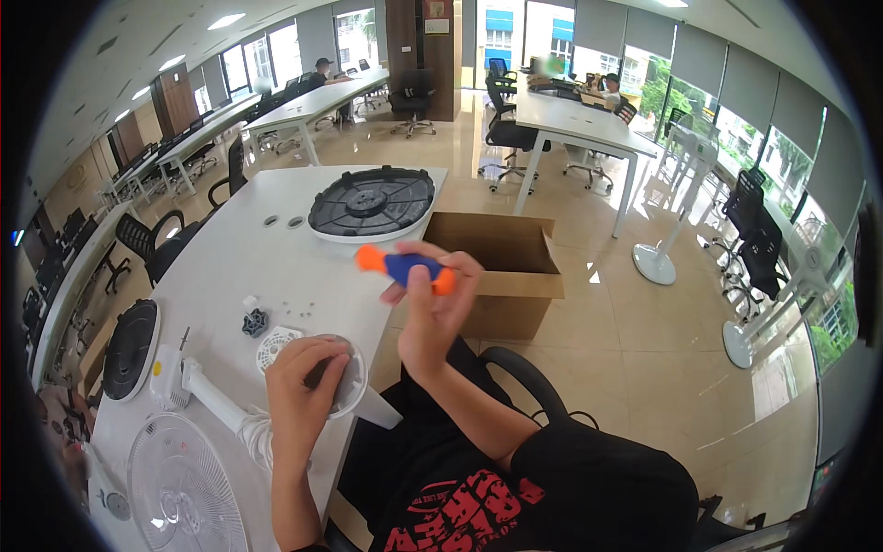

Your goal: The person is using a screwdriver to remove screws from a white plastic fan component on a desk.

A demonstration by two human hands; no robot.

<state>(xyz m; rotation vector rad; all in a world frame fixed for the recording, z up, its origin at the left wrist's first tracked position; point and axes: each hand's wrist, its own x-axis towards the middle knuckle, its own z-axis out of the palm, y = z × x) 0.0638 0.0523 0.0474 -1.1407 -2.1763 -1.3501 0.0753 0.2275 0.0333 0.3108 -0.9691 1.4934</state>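
My right hand (432, 317) is raised beside the table edge, its fingers and thumb closed round an orange-and-blue screwdriver handle (401, 268). No shaft can be made out. Lower and to the left, my left hand (302, 379) grips the wide round mouth of a white tapered plastic fan part (375, 411), which juts past the table edge over my lap. Some of its fingertips are hidden inside the opening. Just beyond that hand lie a white perforated disc (276, 348), a dark star-shaped knob (255, 322) and several tiny screws (299, 308).
A round black-and-white fan base (372, 204) lies at the table's far end. Left are a white fan stand (212, 391), a clear fan grille (179, 497) and another base (131, 351). A cardboard box (501, 308) stands right of the table (212, 276). Another person (64, 419) is partly visible lower left.
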